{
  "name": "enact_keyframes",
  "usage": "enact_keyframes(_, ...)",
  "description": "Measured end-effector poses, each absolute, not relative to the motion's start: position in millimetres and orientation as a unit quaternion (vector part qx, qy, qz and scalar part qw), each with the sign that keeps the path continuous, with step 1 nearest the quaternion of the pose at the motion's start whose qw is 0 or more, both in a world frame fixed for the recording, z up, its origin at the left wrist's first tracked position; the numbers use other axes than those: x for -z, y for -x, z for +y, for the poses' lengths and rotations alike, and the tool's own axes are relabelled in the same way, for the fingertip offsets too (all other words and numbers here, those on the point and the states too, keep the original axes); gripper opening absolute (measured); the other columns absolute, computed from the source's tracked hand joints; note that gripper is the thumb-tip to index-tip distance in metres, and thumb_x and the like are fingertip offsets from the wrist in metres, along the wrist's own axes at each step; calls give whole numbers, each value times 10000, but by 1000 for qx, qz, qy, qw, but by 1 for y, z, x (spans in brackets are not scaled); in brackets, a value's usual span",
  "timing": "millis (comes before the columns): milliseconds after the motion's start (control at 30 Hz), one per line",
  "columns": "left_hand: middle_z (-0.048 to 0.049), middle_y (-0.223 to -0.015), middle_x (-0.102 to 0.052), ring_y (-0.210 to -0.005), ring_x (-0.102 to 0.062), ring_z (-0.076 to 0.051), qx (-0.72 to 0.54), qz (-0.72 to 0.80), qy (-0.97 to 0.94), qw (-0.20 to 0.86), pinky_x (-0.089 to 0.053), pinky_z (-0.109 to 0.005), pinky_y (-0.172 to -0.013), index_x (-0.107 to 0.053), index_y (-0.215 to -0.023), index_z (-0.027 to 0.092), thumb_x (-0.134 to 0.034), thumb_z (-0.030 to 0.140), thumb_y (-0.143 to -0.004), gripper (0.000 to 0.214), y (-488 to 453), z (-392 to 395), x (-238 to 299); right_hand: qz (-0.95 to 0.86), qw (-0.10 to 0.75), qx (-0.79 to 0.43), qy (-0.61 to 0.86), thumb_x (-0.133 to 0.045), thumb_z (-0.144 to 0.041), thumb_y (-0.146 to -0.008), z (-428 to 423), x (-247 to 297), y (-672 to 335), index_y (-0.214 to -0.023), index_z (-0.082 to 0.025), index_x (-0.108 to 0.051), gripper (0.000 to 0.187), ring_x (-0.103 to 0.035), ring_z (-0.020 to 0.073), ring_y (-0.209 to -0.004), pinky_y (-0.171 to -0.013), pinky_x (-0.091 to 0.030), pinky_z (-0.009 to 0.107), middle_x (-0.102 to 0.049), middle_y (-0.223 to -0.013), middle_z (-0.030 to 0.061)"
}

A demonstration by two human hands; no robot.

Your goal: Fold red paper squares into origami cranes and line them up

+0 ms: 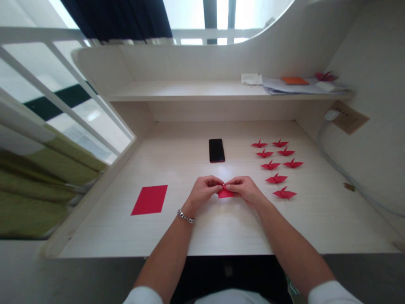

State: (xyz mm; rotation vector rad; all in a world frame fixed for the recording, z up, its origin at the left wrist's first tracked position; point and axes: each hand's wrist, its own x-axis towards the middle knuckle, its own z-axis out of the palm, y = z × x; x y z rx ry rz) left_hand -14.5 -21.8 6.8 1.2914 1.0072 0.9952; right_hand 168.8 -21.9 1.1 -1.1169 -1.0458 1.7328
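Note:
A small folded piece of red origami paper [225,194] is pinched between both hands over the middle of the desk. My left hand [206,189], with a chain bracelet at the wrist, grips its left side, fingers closed. Opposite it, my right hand [244,188] holds the right side between thumb and fingers. The fingertips nearly meet at the paper's top edge and hide part of its folds. Flat on the desk to the left lies a square red sheet [149,200]. Several folded red paper cranes [276,179] stand in two columns to the right.
A black phone [217,150] lies beyond the hands. Above the desk, a shelf [177,90] carries papers [278,86], an orange piece [295,80] and a white packet [251,79]. A cable [335,162] runs down the right wall from a socket [349,117].

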Motion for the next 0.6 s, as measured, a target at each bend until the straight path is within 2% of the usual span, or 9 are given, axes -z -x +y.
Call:
enact_keyframes(333,-67,-801,-719,-704,-664,-150,-443,407,-488,633,-553,-287,-682,-676,-995,122,-663,197,-722,283,12,-21,-5,-412,411,-680,445,-842,-305,-523,-22,-3,-170,-776,-131,-758,318,-628,157,-622,-644,-508,311,-703,-674,59)
enact_keyframes(600,-75,-778,-720,-692,-669,-154,-464,417,-496,604,-552,-281,-669,-653,-994,101,-691,178,-695,311,12,-21,-6,-419,423,-668,446,-835,-296,-528,-21,-2,-168,-790,-145,-760,312,-650,176,-654,-669,-515,324,-717,-696,57)
